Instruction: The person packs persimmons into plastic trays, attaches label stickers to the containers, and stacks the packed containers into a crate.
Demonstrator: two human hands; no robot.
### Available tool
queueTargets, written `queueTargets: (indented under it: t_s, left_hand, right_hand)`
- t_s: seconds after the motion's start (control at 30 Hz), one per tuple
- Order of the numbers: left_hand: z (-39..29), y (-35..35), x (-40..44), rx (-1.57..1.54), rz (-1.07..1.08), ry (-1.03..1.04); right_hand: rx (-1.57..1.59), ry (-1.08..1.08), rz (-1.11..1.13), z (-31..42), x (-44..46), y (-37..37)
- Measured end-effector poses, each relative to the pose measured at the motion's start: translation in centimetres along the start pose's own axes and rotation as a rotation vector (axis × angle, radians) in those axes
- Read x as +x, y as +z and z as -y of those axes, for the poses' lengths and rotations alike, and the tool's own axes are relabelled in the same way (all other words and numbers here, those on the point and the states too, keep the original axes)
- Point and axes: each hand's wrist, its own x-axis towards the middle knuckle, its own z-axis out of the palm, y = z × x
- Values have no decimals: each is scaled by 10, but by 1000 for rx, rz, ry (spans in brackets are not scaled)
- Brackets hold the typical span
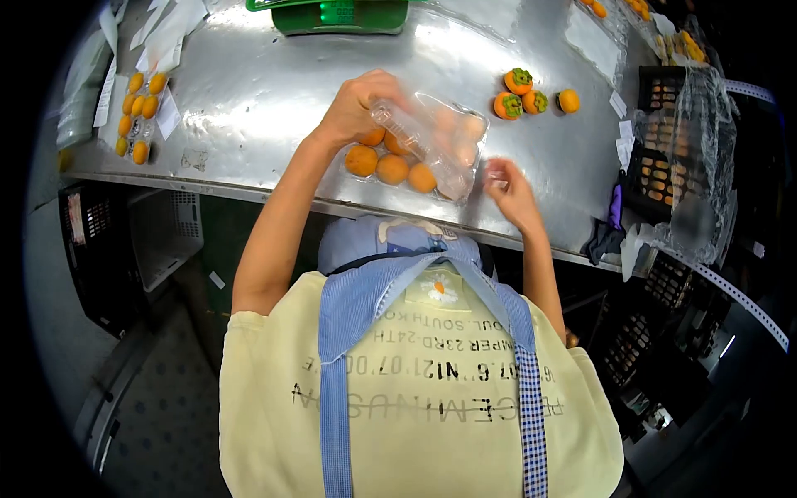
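Note:
A clear plastic clamshell box (467,187) lies near the front edge of the metal table, tilted a little to the right. Round orange fruits (392,169) sit in it, their bottoms or sides showing through the plastic. My left hand (365,106) has its fingers closed on the box's clear lid (407,137), which is partly raised over the fruits. Just right of the box is my right hand (512,192), apart from it, with bent fingers and blurred fingertips. Several loose persimmons (519,81) with green leafy tops stand beyond that hand.
A green crate (340,17) stands at the table's far edge. Packed orange fruits (139,106) and paper slips (168,112) lie on the left. Black crates (656,174) under plastic wrap stand on the right, near a dark cloth (606,232). A grey crate (166,232) is below the table.

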Motion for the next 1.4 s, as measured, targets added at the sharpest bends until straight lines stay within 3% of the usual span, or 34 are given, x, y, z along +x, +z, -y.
queueTargets:
  t_s: [0.07, 0.1, 0.33, 0.4, 0.5, 0.6, 0.93, 1.4]
  left_hand:
    - [2, 2, 3, -17, -10, 0]
    - [2, 3, 4, -26, -17, -1]
    - [-1, 11, 2, 34, -50, -19]
    - [-1, 13, 2, 51, -73, -10]
    - [6, 17, 5, -129, -406, -212]
    - [2, 20, 17, -97, -409, -120]
    - [-11, 27, 17, -291, -600, -382]
    - [-16, -10, -58, -406, -1206, -679]
  right_hand:
    - [422, 103, 219, -10, -23, 14]
    - [518, 159, 213, -11, -27, 23]
    - [631, 291, 87, -7, -32, 41]
    - [650, 314, 80, -14, -30, 45]
    - [663, 322, 66, -29, -26, 56]
    - [671, 313, 72, -29, -26, 60]
    - [613, 243, -69, -45, -24, 17]
    - [498, 72, -156, -6, 63, 26]
